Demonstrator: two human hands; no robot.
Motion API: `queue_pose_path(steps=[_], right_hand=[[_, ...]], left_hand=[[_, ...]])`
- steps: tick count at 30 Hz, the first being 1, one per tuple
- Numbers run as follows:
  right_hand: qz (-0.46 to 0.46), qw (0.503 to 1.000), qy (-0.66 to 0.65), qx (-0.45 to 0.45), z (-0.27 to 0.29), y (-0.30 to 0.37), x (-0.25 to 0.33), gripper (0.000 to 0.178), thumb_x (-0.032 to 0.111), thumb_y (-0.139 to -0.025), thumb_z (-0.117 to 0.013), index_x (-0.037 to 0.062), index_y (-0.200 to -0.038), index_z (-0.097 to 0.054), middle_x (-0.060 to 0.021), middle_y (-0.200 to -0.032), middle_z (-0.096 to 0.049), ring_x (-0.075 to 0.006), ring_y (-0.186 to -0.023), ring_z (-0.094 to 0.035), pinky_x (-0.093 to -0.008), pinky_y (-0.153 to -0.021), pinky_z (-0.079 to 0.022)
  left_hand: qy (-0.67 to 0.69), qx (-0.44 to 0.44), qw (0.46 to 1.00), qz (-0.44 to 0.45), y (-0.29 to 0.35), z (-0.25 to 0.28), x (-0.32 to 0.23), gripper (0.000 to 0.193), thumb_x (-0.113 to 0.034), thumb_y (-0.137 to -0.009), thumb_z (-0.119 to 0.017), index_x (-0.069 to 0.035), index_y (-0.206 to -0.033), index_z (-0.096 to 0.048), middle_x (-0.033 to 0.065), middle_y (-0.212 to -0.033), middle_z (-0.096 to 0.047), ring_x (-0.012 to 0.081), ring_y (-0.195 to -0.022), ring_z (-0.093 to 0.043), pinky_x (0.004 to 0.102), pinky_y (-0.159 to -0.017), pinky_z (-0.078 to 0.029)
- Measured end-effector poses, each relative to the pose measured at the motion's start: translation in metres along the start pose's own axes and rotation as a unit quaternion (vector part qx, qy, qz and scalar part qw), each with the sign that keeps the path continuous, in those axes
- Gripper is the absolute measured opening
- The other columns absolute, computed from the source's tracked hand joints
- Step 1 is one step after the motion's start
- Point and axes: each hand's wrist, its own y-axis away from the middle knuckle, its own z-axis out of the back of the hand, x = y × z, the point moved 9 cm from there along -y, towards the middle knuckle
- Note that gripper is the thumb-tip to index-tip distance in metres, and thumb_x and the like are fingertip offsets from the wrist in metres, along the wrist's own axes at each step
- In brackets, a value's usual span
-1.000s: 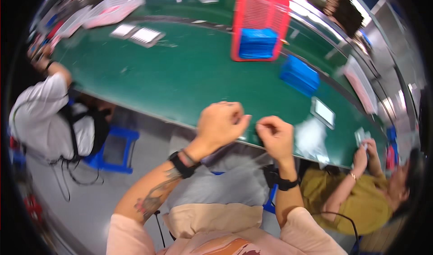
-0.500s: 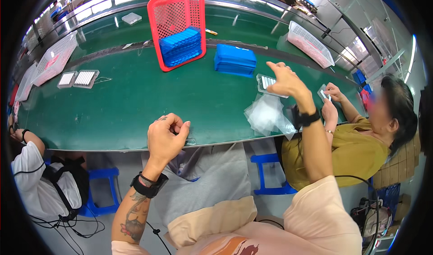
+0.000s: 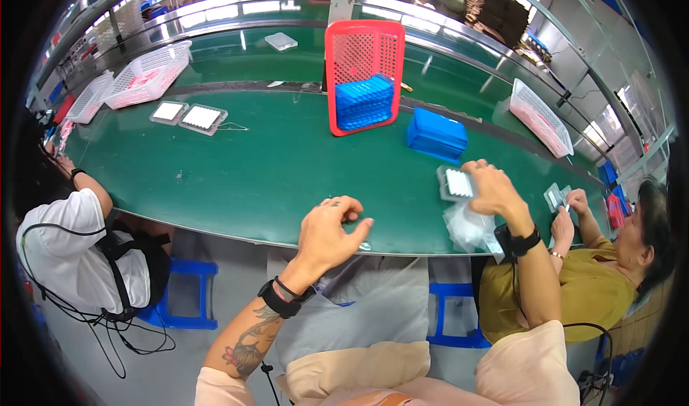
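A person in a white top (image 3: 79, 226) sits at about 9 o'clock, by the end of the green table (image 3: 237, 176). At 10 o'clock I see a white basket (image 3: 163, 80) with pink stuff inside. Just beside it, nearer the middle, are two small flat cases (image 3: 169, 112) with white rows in them.

My two hands are well apart. The left hand (image 3: 330, 230) is near 6 o'clock, by the near edge of the table. Its fingers are curled, its thumb is away from them, and I see nothing between.

At 12 o'clock is a red basket (image 3: 366, 38) with a pile of blue packs (image 3: 364, 103) in its near end. A blue stack (image 3: 436, 134) is at 2 o'clock.

At 3 o'clock I see a clear case (image 3: 443, 182) with white sticks (image 3: 459, 183). The right hand (image 3: 495, 190) is at its right side, fingers bent over that edge. I cannot tell if they grip it. Clear bags (image 3: 470, 226) lie just below. Further right, a person in a mustard top (image 3: 552, 291) sits near 4 o'clock.
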Motion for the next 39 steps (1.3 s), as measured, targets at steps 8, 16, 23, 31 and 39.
queue_pose_path(steps=[8,16,23,31,39], right_hand=[[0.149,0.989,0.0,0.002,-0.014,-0.008,0.149,0.062,0.018,-0.059,-0.066,0.0051,-0.119,-0.057,-0.0189,-0.11,-0.059,-0.0347,-0.105,-0.06,-0.0464,-0.091,-0.044],[0.055,0.988,-0.092,-0.108,0.054,-0.049,0.084,0.087,0.046,-0.073,-0.069,0.0124,-0.147,-0.038,-0.0296,-0.146,-0.035,-0.0463,-0.132,-0.039,-0.0585,-0.108,-0.031],[-0.06,0.997,-0.043,-0.027,-0.001,-0.086,0.006,0.092,0.069,-0.081,-0.053,0.0127,-0.151,-0.031,-0.0189,-0.157,-0.024,-0.0407,-0.144,-0.021,-0.0575,-0.116,-0.013],[0.216,0.883,-0.376,-0.178,0.058,0.0,0.095,0.085,0.037,-0.077,-0.072,0.0008,-0.146,-0.036,-0.026,-0.148,-0.038,-0.0377,-0.139,-0.035,-0.0431,-0.114,-0.028],[0.288,0.854,-0.424,-0.092,0.038,0.071,0.162,0.103,0.036,-0.067,-0.08,-0.0027,-0.148,-0.031,-0.0286,-0.152,-0.028,-0.0427,-0.14,-0.031,-0.0441,-0.114,-0.025]], left_hand=[[-0.196,0.088,0.974,-0.069,0.0,-0.012,-0.009,0.096,-0.034,-0.062,-0.085,-0.002,-0.141,-0.04,0.0193,-0.132,-0.05,0.0369,-0.124,-0.044,0.0475,-0.103,-0.036],[-0.136,0.074,0.988,0.0,0.002,0.003,0.009,0.089,-0.019,-0.062,-0.085,-0.001,-0.138,-0.044,0.0155,-0.127,-0.057,0.0344,-0.122,-0.048,0.044,-0.105,-0.034],[-0.128,0.087,0.988,0.007,-0.006,-0.003,0.004,0.084,-0.018,-0.063,-0.084,-0.004,-0.136,-0.047,0.0149,-0.126,-0.058,0.0346,-0.123,-0.049,0.0448,-0.106,-0.033],[0.027,-0.026,0.999,-0.034,0.008,0.029,0.002,0.06,-0.009,-0.073,-0.075,-0.002,-0.129,-0.054,0.0176,-0.122,-0.06,0.0279,-0.112,-0.058,0.0368,-0.097,-0.045],[0.524,-0.07,0.822,0.211,0.03,-0.001,-0.01,0.028,-0.008,-0.092,-0.063,0.005,-0.117,-0.06,0.0092,-0.104,-0.067,0.0108,-0.089,-0.062,0.0231,-0.077,-0.05]])
